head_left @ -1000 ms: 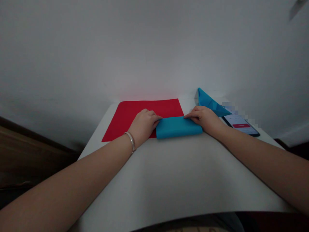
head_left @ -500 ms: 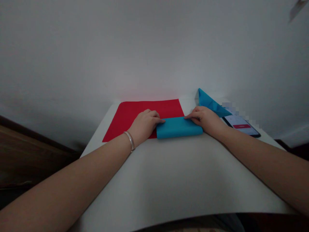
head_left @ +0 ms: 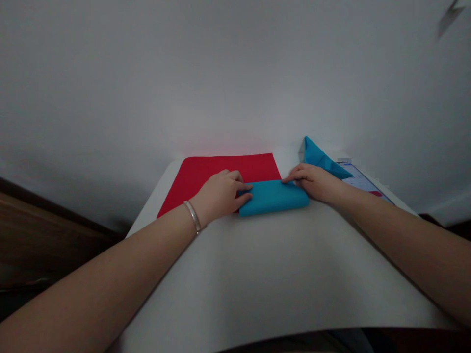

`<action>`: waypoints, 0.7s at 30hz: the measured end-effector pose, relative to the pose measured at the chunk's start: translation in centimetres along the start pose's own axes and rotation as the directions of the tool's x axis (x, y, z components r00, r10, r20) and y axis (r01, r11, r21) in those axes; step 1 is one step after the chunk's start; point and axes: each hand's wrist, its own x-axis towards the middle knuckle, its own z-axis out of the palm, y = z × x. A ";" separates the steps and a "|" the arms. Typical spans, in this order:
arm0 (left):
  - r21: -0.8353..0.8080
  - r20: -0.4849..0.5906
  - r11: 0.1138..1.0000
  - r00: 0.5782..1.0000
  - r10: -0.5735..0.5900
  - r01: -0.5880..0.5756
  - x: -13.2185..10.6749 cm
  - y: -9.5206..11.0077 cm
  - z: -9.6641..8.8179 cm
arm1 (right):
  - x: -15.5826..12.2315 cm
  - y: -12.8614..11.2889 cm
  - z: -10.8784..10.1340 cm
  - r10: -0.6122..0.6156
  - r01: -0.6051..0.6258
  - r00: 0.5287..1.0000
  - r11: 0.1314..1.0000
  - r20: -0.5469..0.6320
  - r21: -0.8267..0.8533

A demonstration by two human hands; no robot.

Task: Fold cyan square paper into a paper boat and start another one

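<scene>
A sheet of blue paper, folded over into a flat band with a rounded near edge, lies on the white table. My left hand, with a silver bangle at the wrist, holds its left end, thumb and index fingertips resting on top. At the far right corner, my right hand pins the paper with its index finger, the other fingers curled beside it. Part of the band overlaps a red paper sheet lying flat beyond it. Below the hands, the undersides of the fingers are hidden.
A folded blue paper shape stands behind my right hand, partly over a phone with its screen lit. The white table meets a plain wall at the back. Wooden furniture is at the left.
My left thumb has come onto the top of the blue paper, apart from the index finger. My right hand keeps its place at the far right corner. The view has shifted slightly.
</scene>
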 end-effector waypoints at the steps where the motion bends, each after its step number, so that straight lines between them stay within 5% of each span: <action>1: 0.006 0.002 1.000 1.000 -0.003 0.003 -0.1 0.1 0.0 | 0.0 -0.1 -0.1 0.006 -0.006 1.000 1.000 0.010 0.003; 8: 0.066 0.013 0.998 1.000 -0.004 0.003 -0.2 0.4 -0.2 | 0.3 -2.2 -0.7 0.061 -0.056 0.995 0.996 0.081 -0.067; 14: 0.133 0.042 0.991 0.999 -0.003 -0.002 0.5 0.2 -0.1 | 0.1 -4.3 0.5 0.150 -0.120 0.988 0.917 0.048 -0.381; 21: 0.095 0.083 0.995 0.997 0.000 -0.008 0.8 -0.2 0.2 | 0.0 -5.0 0.8 0.103 -0.056 0.992 0.879 0.073 -0.474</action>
